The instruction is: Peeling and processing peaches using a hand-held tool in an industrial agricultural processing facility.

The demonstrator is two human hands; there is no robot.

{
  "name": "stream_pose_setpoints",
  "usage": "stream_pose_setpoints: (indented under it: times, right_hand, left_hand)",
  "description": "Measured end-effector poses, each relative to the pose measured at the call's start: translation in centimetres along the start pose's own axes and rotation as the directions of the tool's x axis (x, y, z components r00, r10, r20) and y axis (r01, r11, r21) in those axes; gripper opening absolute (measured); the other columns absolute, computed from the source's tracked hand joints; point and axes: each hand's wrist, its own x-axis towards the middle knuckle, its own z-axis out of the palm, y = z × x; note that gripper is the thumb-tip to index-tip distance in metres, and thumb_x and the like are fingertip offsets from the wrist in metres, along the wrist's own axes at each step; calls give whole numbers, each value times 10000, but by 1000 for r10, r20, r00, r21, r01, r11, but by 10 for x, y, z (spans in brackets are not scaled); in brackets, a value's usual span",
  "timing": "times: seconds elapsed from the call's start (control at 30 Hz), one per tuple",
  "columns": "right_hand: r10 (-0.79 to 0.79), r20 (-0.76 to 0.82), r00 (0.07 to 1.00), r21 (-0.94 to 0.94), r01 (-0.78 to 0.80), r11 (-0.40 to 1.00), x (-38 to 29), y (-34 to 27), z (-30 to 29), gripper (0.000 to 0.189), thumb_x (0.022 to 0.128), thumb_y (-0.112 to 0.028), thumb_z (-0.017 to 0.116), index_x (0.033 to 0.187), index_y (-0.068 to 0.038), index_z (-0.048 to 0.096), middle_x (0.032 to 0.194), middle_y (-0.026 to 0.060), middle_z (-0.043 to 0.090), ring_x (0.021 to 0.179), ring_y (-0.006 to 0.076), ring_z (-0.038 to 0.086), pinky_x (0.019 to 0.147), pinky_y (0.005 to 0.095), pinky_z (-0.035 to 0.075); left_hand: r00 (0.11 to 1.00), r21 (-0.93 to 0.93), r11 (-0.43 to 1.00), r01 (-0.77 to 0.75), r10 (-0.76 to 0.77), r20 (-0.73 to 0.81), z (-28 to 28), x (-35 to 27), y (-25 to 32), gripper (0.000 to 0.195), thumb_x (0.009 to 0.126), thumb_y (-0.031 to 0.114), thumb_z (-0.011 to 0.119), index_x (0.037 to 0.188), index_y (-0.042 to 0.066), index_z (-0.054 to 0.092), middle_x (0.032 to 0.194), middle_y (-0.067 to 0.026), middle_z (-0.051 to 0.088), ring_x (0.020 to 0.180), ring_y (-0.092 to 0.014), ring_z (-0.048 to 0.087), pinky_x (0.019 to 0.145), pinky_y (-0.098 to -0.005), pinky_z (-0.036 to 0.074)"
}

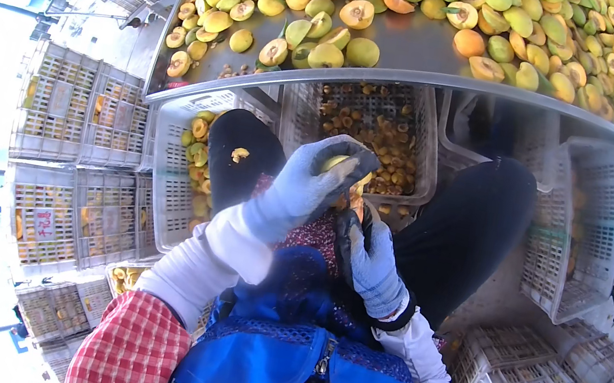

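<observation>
Between my knees, my gloved left hand (335,166) has its fingers closed on a yellow-green fruit (334,162), perhaps an apricot. My gloved right hand (366,256) is just below and to the right, gripping something mostly hidden; an orange, peel-like piece (356,201) shows between the hands. Under them stands a plastic crate (428,175) holding small brown pits or fruit scraps. Beyond my knees, whole and halved fruit (326,56) lies heaped on a metal table (423,43).
The table's metal rim (363,73) runs above my knees. A white crate with fruit (173,169) stands left of my left leg, another crate (546,256) at the right. Stacked fruit crates (85,115) line the left side, and more (537,382) stand at the lower right.
</observation>
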Motion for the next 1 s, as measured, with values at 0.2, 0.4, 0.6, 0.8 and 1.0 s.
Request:
stream_pose_setpoints:
  times: [0.2,0.4,0.6,0.8,1.0]
  right_hand:
    - [266,230,936,469,-346,813,-8,4,3,317,935,-264,481,1145,-26,484,873,74,563,693,103,538,594,197,437]
    - [372,698,612,652,-758,23,4,-42,-13,347,907,-482,449,870,-137,451,550,-26,399,367,70,317,318,217,231]
    - [345,733,586,625,-781,-2,2,-42,-18,371,886,-522,458,819,-158,428,537,-43,342,382,60,301,322,207,225]
    - [-81,806,586,533,-779,-331,-1,-19,-9,375,900,-527,418,875,-155,459,580,-52,352,393,46,296,321,199,230]
    - [-142,644,752,631,-627,-457,16,-10,-18,428,925,-495,378,867,-76,437,554,-15,381,366,53,336,289,178,305]
  left_hand:
    - [991,105,993,-51,63,-114,12,-3,0,278,899,197,488,1013,-37,587,911,-51,616,818,-78,530,742,-211,427]
    - [991,-36,991,-126,124,-39,18,-1,-5,195,883,132,526,989,-17,592,862,-52,610,763,-94,558,695,-223,458]
    - [987,184,969,-163,158,43,15,4,-3,304,867,199,498,1030,-45,579,944,-101,631,856,-140,574,795,-271,451]
    - [990,-252,966,-55,86,113,20,-1,-11,369,903,301,485,1013,-38,579,925,-86,606,846,-134,561,764,-256,449]
    - [944,-574,818,16,-202,-260,4,-8,-47,341,900,336,532,989,10,576,869,-100,629,763,-193,624,690,-282,510]
